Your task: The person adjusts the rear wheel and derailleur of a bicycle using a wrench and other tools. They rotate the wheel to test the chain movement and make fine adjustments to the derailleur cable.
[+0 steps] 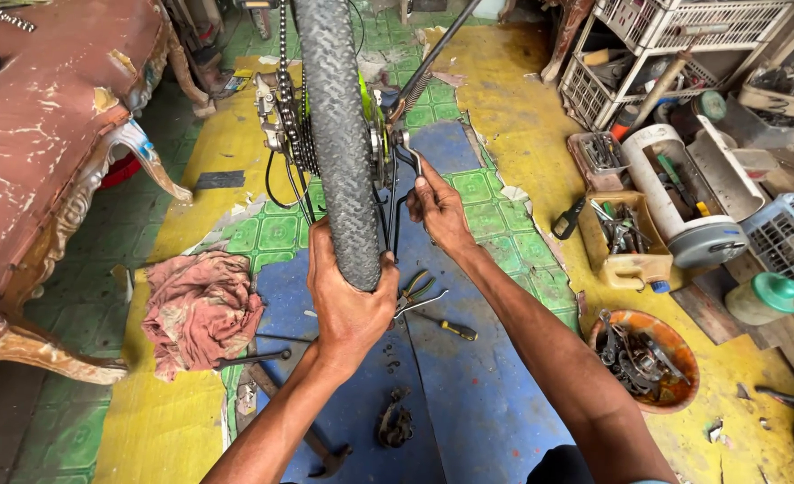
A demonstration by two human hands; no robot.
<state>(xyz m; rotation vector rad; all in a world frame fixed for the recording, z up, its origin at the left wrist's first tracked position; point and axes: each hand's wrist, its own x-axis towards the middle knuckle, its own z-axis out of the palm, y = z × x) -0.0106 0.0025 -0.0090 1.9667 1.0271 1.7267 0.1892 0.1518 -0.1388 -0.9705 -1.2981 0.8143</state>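
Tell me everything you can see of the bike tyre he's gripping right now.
The tyre is black, knobbly rubber, seen edge-on and standing upright, running out of view at the top. The left hand wraps its lower end from below. A chain and sprockets sit on its left side; the right hand is at the dark frame parts on its right.

- A crumpled pink rag lies on the floor at the left.
- A worn reddish sofa with carved legs fills the far left.
- Green-handled pliers and a yellow-and-black screwdriver lie on the blue mat.
- An orange bowl of metal parts sits near right.
- A tan tray holds tools at the right.
- White crates stand far right.
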